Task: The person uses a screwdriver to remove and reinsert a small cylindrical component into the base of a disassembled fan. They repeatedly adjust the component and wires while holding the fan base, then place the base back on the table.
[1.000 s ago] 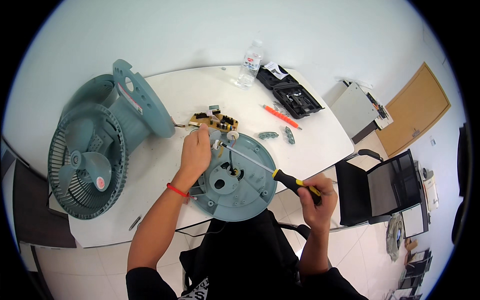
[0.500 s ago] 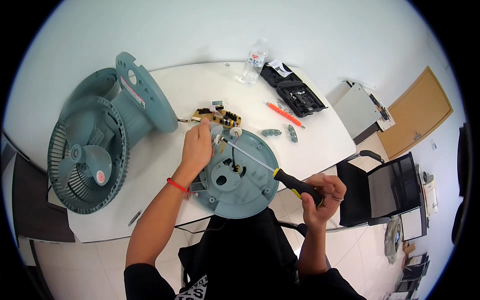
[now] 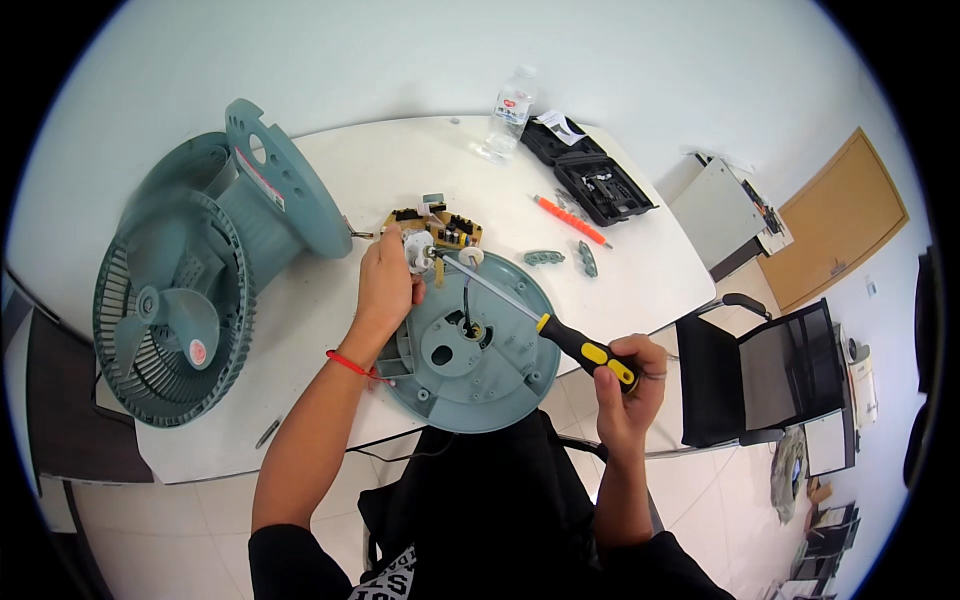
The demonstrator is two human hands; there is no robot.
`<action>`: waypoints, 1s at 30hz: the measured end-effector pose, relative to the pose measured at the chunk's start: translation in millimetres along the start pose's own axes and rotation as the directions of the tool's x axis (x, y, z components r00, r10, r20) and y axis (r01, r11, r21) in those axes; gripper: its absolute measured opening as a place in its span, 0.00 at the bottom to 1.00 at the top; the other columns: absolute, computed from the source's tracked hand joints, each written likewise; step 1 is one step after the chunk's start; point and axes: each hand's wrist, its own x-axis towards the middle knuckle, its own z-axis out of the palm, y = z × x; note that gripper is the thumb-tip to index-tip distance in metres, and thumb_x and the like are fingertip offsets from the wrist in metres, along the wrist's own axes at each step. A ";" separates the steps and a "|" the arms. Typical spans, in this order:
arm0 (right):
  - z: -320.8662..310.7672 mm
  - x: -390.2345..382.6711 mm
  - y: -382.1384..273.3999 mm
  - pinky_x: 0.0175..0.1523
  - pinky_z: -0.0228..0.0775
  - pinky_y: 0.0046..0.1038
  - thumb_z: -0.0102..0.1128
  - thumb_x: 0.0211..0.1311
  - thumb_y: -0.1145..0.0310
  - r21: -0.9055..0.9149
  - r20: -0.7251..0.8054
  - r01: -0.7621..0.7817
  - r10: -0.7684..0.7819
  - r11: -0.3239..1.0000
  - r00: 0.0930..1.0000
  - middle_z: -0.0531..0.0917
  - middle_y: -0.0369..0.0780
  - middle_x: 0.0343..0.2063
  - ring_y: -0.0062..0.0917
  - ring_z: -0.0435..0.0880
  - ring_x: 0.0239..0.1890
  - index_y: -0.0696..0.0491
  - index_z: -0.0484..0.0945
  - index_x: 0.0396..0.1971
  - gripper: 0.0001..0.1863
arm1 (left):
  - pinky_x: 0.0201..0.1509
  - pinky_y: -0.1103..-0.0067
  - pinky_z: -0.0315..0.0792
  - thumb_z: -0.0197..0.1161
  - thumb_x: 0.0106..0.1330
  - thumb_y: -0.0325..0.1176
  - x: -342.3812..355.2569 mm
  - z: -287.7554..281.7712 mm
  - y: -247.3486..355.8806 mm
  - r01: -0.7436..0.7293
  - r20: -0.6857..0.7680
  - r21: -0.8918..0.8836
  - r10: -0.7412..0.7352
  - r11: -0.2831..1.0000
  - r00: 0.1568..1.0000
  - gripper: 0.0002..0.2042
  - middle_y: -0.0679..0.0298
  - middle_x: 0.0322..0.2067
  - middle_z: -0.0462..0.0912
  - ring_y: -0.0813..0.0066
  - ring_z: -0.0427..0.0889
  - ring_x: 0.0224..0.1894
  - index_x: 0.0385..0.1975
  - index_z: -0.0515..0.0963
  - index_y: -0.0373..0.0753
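Note:
My left hand has its fingers closed round a small white plastic housing, above the far left rim of a round grey-green fan base. My right hand grips the black and yellow handle of a screwdriver. The shaft slants up to the left, and its tip meets the side of the white housing; fine contact there is too small to make out. Just beyond the left hand lies a tan circuit board with several components. A small white disc sits near the base's far edge.
A grey-green fan body with its open cage lies at the left. Farther back stand a water bottle and an open black tool case. An orange stick and two small grey-green pieces lie to the right.
The screwdriver handle has turned in my right hand, so its yellow patches now face up. My left hand and the white housing have shifted slightly left, with more of the housing showing.

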 end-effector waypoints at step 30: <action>-13.4 14.3 -31.0 0.26 0.57 0.18 0.61 0.63 0.74 -0.139 0.007 -0.034 0.035 0.990 0.999 0.78 0.34 0.23 0.12 0.67 0.19 0.59 0.78 0.42 0.09 | 0.20 0.70 0.65 0.39 0.78 0.47 4.5 3.8 -15.7 -0.219 0.036 0.302 0.219 0.928 0.975 0.29 0.60 0.10 0.70 0.70 0.70 0.12 0.17 0.69 0.32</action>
